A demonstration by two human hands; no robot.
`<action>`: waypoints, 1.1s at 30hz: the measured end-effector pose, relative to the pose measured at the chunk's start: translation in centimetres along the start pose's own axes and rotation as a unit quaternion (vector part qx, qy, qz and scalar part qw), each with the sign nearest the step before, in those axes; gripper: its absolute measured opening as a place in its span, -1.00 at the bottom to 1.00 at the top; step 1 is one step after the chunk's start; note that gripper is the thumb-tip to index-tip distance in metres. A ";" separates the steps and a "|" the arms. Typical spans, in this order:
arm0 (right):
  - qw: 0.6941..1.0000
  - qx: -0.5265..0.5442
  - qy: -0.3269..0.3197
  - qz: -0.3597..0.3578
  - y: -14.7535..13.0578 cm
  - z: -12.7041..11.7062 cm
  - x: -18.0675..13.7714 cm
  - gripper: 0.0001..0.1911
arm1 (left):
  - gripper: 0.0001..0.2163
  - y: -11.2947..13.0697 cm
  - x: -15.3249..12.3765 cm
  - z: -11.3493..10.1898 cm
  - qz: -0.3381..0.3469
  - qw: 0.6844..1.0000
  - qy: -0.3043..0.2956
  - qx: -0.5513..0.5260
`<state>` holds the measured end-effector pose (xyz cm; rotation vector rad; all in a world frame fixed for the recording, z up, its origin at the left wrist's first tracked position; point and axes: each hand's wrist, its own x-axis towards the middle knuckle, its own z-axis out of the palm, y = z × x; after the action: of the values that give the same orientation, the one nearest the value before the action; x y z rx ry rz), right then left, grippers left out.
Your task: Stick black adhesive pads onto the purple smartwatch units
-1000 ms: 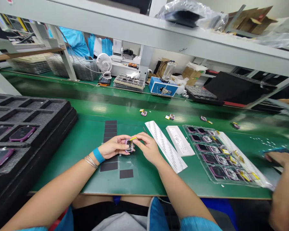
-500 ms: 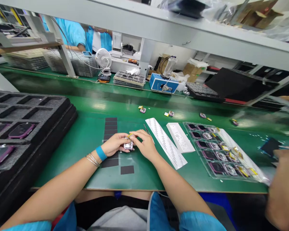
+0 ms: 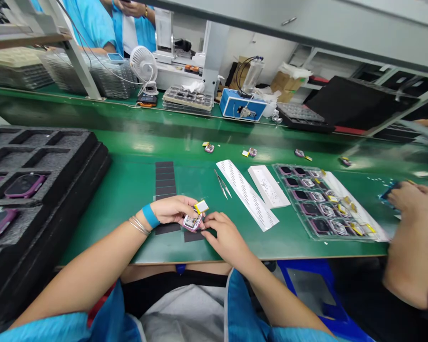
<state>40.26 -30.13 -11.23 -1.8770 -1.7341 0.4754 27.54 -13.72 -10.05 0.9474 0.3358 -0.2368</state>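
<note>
In my left hand (image 3: 173,210) is a small purple-rimmed smartwatch case (image 3: 191,221), its back off and the inner parts showing. A white and yellow battery (image 3: 201,206) sticks up from its upper edge. My right hand (image 3: 224,233) is at the case's right side, thumb and forefinger apart; whether a fingertip touches the rim I cannot tell. Beneath the hands lies a strip of black rectangular stickers (image 3: 165,179), with a single black piece (image 3: 193,236) partly covered. Tweezers (image 3: 222,184) lie on the green bench to the right.
A white label sheet (image 3: 248,194) and a white block (image 3: 269,186) lie right of the tweezers. Beyond them is a clear tray (image 3: 312,228) of watch parts. Black foam trays (image 3: 74,164) stand at left. A co-worker's hands (image 3: 413,197) work at far right.
The battery has swung up and now shows its white face. My right hand has moved from the case's top to its lower right. The tweezers have come into full view.
</note>
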 end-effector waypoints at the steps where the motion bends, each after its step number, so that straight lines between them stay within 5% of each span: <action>1: 1.000 -0.006 0.001 -0.001 -0.1 0.2 0.0 -0.87 | -0.81 0.0 0.0 0.0 -0.002 1.000 0.000 0.002; 14: 0.999 -0.005 0.026 0.030 -0.1 0.5 0.7 -0.90 | -0.77 0.1 -0.1 0.0 0.002 1.000 -0.006 0.007; 22: 0.994 -0.025 0.069 -0.082 0.3 1.7 -0.9 -0.91 | -0.77 0.1 -0.2 0.0 0.008 1.000 -0.016 0.020; 27: 0.963 -0.009 0.205 -0.173 0.6 0.4 -2.3 -0.88 | -0.76 0.2 -0.1 0.1 0.000 1.000 -0.011 0.029; 30: 0.945 0.059 0.270 -0.175 0.1 -2.2 -0.7 -0.89 | -0.72 0.2 0.1 0.1 0.037 0.997 0.053 0.029; 33: 0.952 0.163 0.223 -0.134 -0.3 -4.4 3.2 -0.91 | -0.72 0.3 0.5 0.1 0.115 0.976 0.186 0.017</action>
<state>42.98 -27.61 -7.26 -1.3622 -1.4693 0.1939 28.14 -13.64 -9.92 1.0551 0.5620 0.1501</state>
